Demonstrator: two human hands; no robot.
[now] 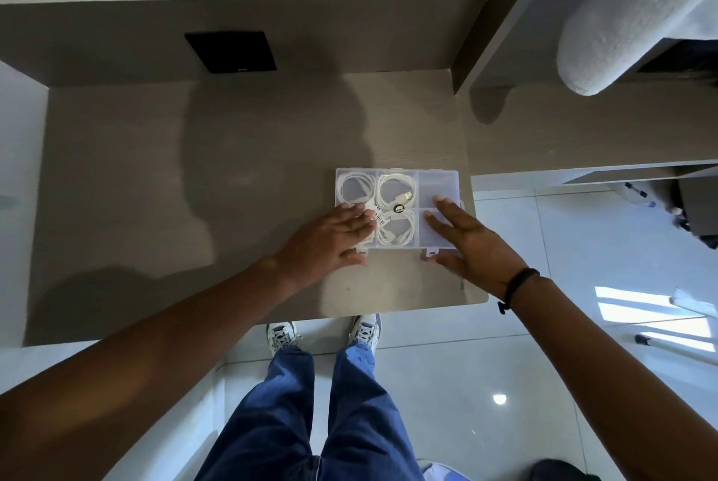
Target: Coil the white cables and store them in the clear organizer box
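The clear organizer box [439, 179] lies on the grey desk near its right front corner, lid down. Coiled white cables show through the lid: one in the back left compartment [355, 187], one in the back middle [396, 189], one in the front middle [396, 233]. The two right compartments look bare. My left hand [330, 237] rests flat on the lid's front left part, fingers spread, hiding that compartment. My right hand [466, 237] lies flat on the front right part, thumb at the front latch. Neither hand grips anything.
A black square pad [231, 52] lies at the back of the desk [194, 169]. A grey side wall and a white fuzzy roll [637, 14] stand at the back right. The desk's right edge runs just past the box; tiled floor and my legs lie below.
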